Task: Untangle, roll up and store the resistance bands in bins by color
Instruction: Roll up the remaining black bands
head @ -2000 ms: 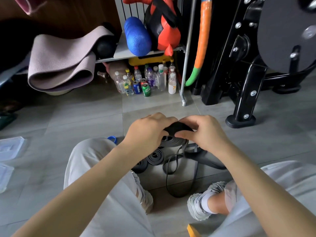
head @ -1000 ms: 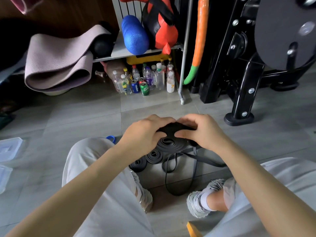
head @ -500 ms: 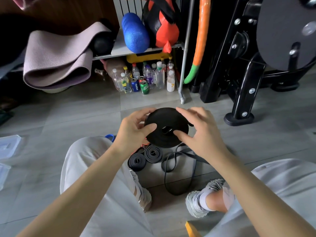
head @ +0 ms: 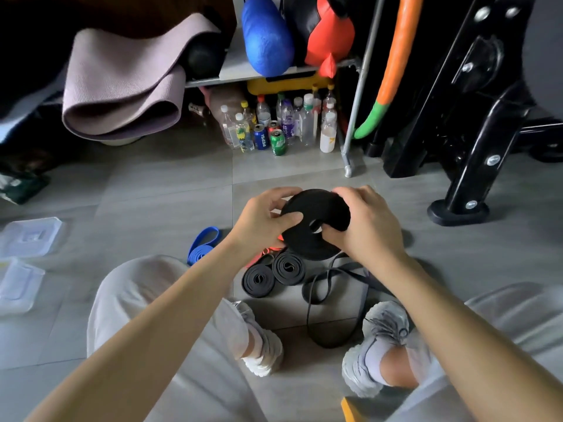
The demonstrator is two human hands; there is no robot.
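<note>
Hands hold a large black rolled band point(head: 320, 208) up above the floor point(head: 152, 193): the left hand point(head: 259, 226) curls round its left edge, thumb on its face; the right hand point(head: 368, 229) grips its right edge. Beneath lie two smaller black rolls point(head: 288, 268), touching, beside a loose black band point(head: 364, 296). A blue band point(head: 202, 245) lies further left, and clear plastic bins point(head: 30, 236) sit at the far left.

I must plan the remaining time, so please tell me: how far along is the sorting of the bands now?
Done: a small black roll and a second small roll lie coiled. In hand: the left hand and right hand both grip a large black roll. Left: a loose black band, a blue band and a partly hidden red band lie unrolled, and nothing rolled shows in the clear bins yet.
</note>
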